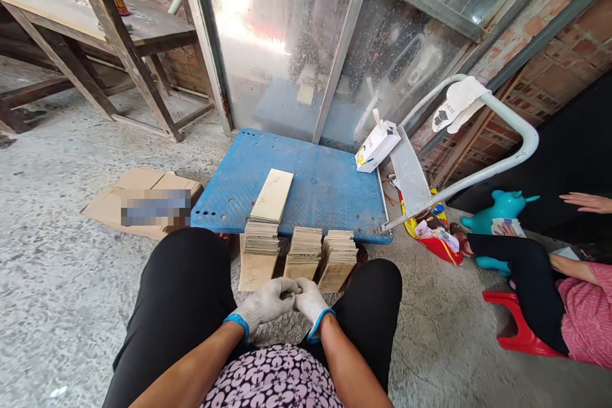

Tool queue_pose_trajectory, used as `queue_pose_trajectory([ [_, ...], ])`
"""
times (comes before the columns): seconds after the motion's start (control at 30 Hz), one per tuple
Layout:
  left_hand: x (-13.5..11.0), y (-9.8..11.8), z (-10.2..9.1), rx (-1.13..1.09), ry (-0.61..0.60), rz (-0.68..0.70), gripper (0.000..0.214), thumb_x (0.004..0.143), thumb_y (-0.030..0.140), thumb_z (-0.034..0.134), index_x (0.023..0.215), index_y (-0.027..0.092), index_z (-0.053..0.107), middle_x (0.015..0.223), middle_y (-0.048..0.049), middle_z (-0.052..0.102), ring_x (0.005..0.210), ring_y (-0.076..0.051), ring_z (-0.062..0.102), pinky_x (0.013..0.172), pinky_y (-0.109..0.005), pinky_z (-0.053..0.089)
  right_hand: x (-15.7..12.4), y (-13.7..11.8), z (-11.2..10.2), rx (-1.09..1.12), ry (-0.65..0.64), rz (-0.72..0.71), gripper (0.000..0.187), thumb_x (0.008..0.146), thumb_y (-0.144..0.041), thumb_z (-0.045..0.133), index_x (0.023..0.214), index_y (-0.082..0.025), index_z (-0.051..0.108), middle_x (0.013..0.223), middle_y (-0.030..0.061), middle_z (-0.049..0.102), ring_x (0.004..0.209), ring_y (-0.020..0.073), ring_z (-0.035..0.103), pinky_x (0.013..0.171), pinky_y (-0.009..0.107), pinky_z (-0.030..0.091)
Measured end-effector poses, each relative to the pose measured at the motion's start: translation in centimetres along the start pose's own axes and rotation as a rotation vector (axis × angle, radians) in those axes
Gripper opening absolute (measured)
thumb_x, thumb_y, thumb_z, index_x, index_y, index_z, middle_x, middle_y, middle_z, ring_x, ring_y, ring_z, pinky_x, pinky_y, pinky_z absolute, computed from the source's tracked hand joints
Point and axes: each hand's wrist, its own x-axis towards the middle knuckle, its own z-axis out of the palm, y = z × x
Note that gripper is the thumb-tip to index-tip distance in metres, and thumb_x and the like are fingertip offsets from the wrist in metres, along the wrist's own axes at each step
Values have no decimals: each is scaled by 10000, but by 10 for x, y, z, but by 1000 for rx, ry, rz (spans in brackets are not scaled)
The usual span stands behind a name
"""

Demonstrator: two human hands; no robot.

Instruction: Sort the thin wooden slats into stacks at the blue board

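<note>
My left hand (265,306) and my right hand (310,299) wear white work gloves with blue cuffs and meet between my knees, fingers curled and touching each other. Whether they pinch anything is not visible. Just beyond them, three stacks of thin wooden sheets (301,252) stand on the floor against the edge of a blue platform cart (329,194). One single wooden sheet (272,196) lies on the left stack, leaning up onto the cart deck.
A flattened cardboard box (143,204) lies left of the cart. A small white carton (377,145) sits at the cart's handle (497,121). Another person (564,293) sits on a red stool at right, beside a teal toy (502,207). Wooden tables stand far left.
</note>
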Motion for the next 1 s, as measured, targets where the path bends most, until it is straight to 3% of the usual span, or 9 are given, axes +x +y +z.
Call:
queue_pose_trajectory([
  [0.37, -2, -13, 9, 165, -35, 107, 279, 673, 77, 500, 825, 154, 721, 907, -53, 700, 862, -195, 651, 790, -246, 470, -4, 5, 3, -111, -63, -111, 171, 621, -75, 563, 718, -154, 679, 769, 13, 678, 895, 217, 614, 842, 297, 474],
  [0.5, 1, -15, 14, 276, -31, 132, 275, 700, 82, 462, 799, 147, 709, 860, -61, 697, 817, -202, 642, 752, -263, 462, -6, 5, 4, -95, -68, -135, 268, 627, -28, 498, 749, -164, 694, 807, 10, 687, 905, 201, 614, 860, 290, 473],
  [0.63, 5, -18, 13, 181, -41, 78, 250, 694, 72, 464, 777, 146, 688, 845, -37, 699, 809, -176, 643, 752, -239, 473, -7, 5, 3, -52, -50, -115, 297, 626, -21, 521, 808, -160, 709, 818, 16, 683, 921, 206, 617, 839, 282, 477],
  [0.77, 5, -15, 6, 55, 40, 3, 286, 735, 99, 501, 938, 118, 702, 978, -69, 708, 910, -182, 655, 844, -251, 493, -2, 8, 1, 3, -7, -36, 297, 695, -98, 557, 949, -142, 705, 829, 36, 680, 808, 191, 627, 723, 272, 493],
  [0.9, 4, -13, 3, 57, 72, 68, 351, 725, 68, 503, 1004, 127, 707, 1054, -79, 694, 984, -185, 644, 900, -262, 490, 4, 11, 2, 44, 8, 39, 333, 738, -148, 534, 1034, -118, 685, 771, 45, 665, 649, 173, 605, 556, 248, 466],
  [1.0, 3, -15, 6, 128, 78, 132, 303, 702, 50, 502, 906, 150, 704, 984, -57, 695, 936, -182, 648, 871, -265, 499, 5, 11, 2, 41, 15, 3, 328, 677, -91, 555, 962, -135, 711, 796, 38, 676, 732, 186, 627, 634, 259, 489],
])
